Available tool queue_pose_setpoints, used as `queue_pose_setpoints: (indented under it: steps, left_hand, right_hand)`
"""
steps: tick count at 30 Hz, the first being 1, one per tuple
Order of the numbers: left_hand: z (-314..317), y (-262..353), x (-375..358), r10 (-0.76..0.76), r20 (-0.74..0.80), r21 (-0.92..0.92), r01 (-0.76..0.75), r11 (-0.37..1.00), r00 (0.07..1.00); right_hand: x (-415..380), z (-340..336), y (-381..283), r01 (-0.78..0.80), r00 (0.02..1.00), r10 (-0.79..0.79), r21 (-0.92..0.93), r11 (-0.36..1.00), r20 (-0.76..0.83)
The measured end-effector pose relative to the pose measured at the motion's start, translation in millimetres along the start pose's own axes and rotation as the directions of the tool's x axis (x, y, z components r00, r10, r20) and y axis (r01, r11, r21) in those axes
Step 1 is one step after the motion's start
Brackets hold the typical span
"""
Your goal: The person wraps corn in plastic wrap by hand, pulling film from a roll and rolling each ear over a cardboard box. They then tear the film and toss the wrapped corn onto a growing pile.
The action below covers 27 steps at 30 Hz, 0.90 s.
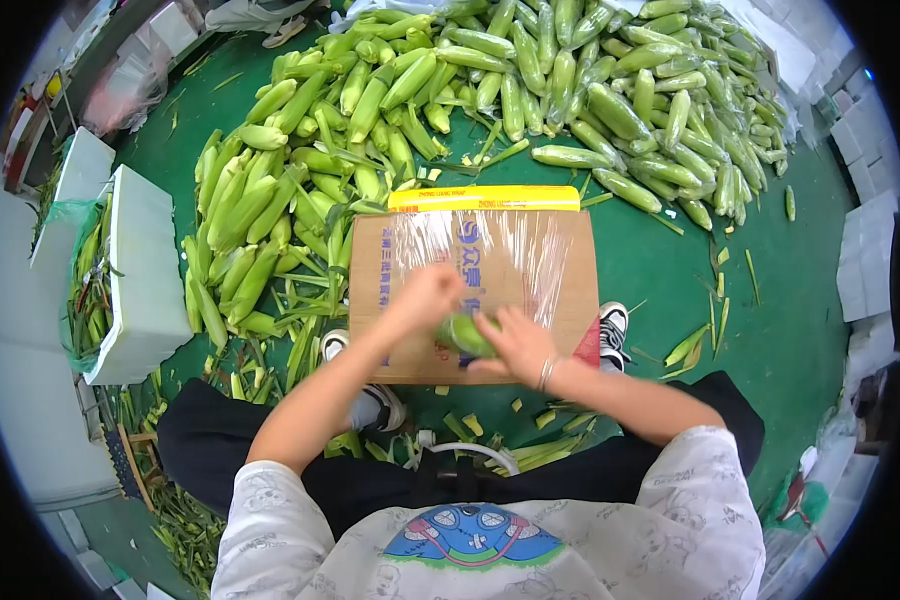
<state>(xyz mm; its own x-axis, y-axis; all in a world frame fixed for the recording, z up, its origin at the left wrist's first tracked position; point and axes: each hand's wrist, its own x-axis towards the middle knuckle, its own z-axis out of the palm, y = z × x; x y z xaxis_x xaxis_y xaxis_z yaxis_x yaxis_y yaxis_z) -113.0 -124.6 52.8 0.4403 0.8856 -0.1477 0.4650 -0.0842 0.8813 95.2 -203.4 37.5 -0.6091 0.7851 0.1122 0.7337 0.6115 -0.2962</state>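
Note:
A green ear of corn (467, 334), blurred by motion, is above a cardboard box (570, 290) between my knees. My right hand (518, 346) lies around the near right side of the ear, fingers over it. At its upper left, my left hand (433, 296) is closed in a fist; whatever it grips, if anything, is hidden. Shiny clear plastic film (530, 250) covers part of the box top. A yellow printed strip or carton (484, 198) runs along the box's far edge.
Unwrapped corn in husks (260, 200) is heaped at the left; plastic-wrapped ears (620, 110) form a pile at the far right. White foam boxes (148, 270) stand at the left, one beside a bag of husk scraps (90, 290). Trimmings (470, 425) litter the green floor (730, 330).

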Motion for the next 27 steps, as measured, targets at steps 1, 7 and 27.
queue_pose_setpoints:
  steps: [1, 7, 27]
  left_hand:
    - [21.7, -5.5, -6.3, 0.066, 0.069, 0.203, -0.079, 0.976, 0.995]
    - [23.9, -15.7, 5.8, 0.269, -0.038, 0.228, -0.254, 0.94, 0.962]
    - [86.6, 6.0, -152.5, 0.07, 0.995, -0.096, 0.589, 0.802, 0.067]
  right_hand:
    - [-10.2, -0.6, -10.7, -0.057, 0.994, 0.055, 0.018, 0.998, 0.098]
    - [55.5, 7.4, 51.4, -0.553, 0.787, 0.497, -0.06, 0.831, -0.365]
    - [52.4, 24.2, 52.9, 0.034, 0.983, -0.054, 0.114, 0.993, 0.177]
